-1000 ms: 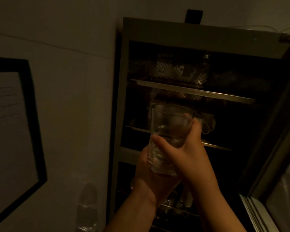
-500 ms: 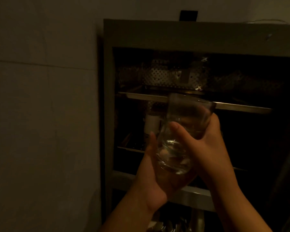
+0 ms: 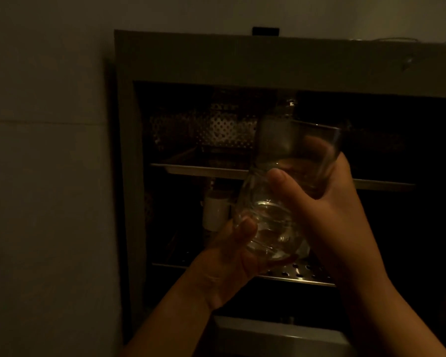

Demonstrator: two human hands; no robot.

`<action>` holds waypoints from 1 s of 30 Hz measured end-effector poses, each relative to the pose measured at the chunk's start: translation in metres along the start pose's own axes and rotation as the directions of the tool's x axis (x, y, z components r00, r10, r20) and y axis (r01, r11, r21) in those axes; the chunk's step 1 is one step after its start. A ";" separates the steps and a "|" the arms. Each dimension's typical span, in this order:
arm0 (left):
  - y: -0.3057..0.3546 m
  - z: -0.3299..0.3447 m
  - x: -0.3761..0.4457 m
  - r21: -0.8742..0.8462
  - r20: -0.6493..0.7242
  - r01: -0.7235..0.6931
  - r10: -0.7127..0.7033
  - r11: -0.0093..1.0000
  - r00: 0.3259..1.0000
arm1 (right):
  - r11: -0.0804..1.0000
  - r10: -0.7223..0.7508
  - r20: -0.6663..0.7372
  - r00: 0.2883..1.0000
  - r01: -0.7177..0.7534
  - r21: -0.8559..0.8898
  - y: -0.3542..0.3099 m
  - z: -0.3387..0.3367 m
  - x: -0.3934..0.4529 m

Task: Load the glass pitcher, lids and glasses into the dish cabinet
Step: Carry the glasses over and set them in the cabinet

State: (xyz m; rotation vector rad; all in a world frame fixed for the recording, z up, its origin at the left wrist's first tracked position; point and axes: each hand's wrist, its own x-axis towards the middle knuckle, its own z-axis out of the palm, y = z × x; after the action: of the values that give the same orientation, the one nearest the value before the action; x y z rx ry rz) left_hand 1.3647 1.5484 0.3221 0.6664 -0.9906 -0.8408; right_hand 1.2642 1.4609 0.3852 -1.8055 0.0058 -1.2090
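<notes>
I hold clear glasses [image 3: 281, 199] in both hands in front of the open dish cabinet [image 3: 129, 176]. My left hand [image 3: 232, 264] cups the bottom of the lower glass from below. My right hand [image 3: 327, 202] grips the upper glass [image 3: 307, 148], thumb across its near side, tilting it to the right. The two glasses seem stacked or overlapping; in the dim light I cannot tell how. They are level with the cabinet's upper metal shelf [image 3: 204, 170].
A perforated metal rack [image 3: 216, 130] sits at the back of the top shelf. A white cup [image 3: 215, 212] stands on the perforated lower shelf [image 3: 299, 275], left of the glasses. A plain wall [image 3: 49, 176] borders the cabinet's left side. The room is very dark.
Both hands have lifted the glasses higher and closer to the cabinet's upper shelf. The upper glass now tilts to the right. My view has moved closer to the cabinet.
</notes>
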 end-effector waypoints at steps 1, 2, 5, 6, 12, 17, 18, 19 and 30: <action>0.000 -0.001 0.003 -0.026 0.005 -0.008 0.008 1.000 1.000 | 1.000 -0.001 -0.001 1.000 0.001 0.006 0.001 -0.001 0.005; 0.004 0.002 0.008 -0.038 -0.005 0.000 0.000 0.999 1.000 | 1.000 -0.006 -0.006 1.000 0.006 0.017 0.001 -0.003 0.009; 0.007 0.004 0.019 0.012 -0.036 -0.030 0.031 0.999 0.999 | 0.999 -0.042 -0.029 0.999 0.043 0.031 0.001 -0.008 0.020; 0.009 0.004 0.023 0.030 -0.073 -0.031 0.033 0.999 0.997 | 0.998 -0.062 -0.041 0.997 0.063 0.028 0.002 -0.010 0.024; 0.012 0.005 0.035 0.016 -0.170 -0.055 0.057 0.998 0.984 | 0.978 -0.166 -0.183 0.969 0.186 0.098 0.007 -0.018 0.043; 0.014 0.004 0.040 -0.005 -0.247 -0.111 0.106 0.994 0.963 | 0.975 -0.174 -0.253 0.952 0.203 0.094 0.015 -0.024 0.050; 0.015 0.005 0.041 -0.014 -0.264 -0.120 0.112 0.993 0.958 | 0.976 -0.161 -0.252 0.954 0.191 0.103 0.017 -0.025 0.051; 0.016 0.004 0.042 -0.030 -0.274 -0.125 0.112 0.992 0.955 | 0.977 -0.145 -0.246 0.958 0.178 0.118 0.019 -0.026 0.052; 0.009 0.011 0.048 -0.100 -0.226 -0.124 0.099 0.987 0.969 | 0.981 -0.049 -0.203 0.978 0.085 0.174 0.032 -0.036 0.059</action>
State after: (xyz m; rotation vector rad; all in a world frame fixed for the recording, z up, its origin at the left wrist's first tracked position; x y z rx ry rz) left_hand 1.3716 1.5114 0.3549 0.5867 -0.7666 -0.7018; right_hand 1.2826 1.3907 0.4086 -1.5333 -0.0514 -1.3877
